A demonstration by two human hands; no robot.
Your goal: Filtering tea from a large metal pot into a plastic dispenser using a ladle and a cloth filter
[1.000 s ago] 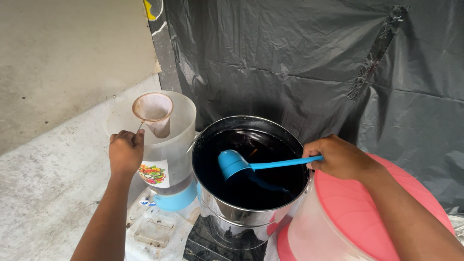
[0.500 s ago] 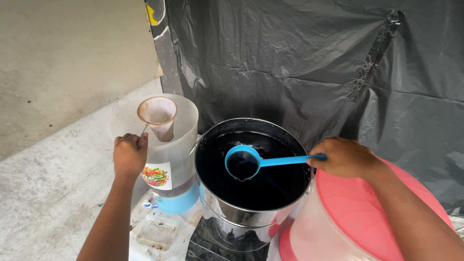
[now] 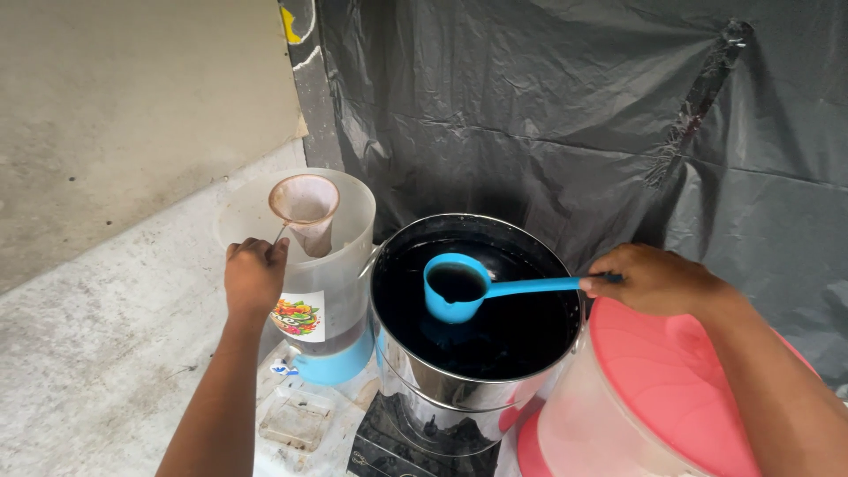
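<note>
Ladle (image 3: 456,287) is full of dark liquid and lifted above the pot (image 3: 477,309), not yet over the strainer (image 3: 304,200). The strainer sits in the jug (image 3: 340,265) mouth at 9 o'clock from the pot; none looks poured yet. Right hand (image 3: 658,281) fingers are clamped on the ladle handle end. Left hand (image 3: 254,276) fingers are closed on the strainer's handle

The strainer's handle is hidden inside the left hand (image 3: 253,276), and the ladle's (image 3: 459,287) handle end inside the right hand (image 3: 655,279). The pink-lidded tub (image 3: 671,397) and stove (image 3: 397,446) are cut off by the bottom edge. The dark liquid hides the pot's (image 3: 477,389) bottom.
</note>
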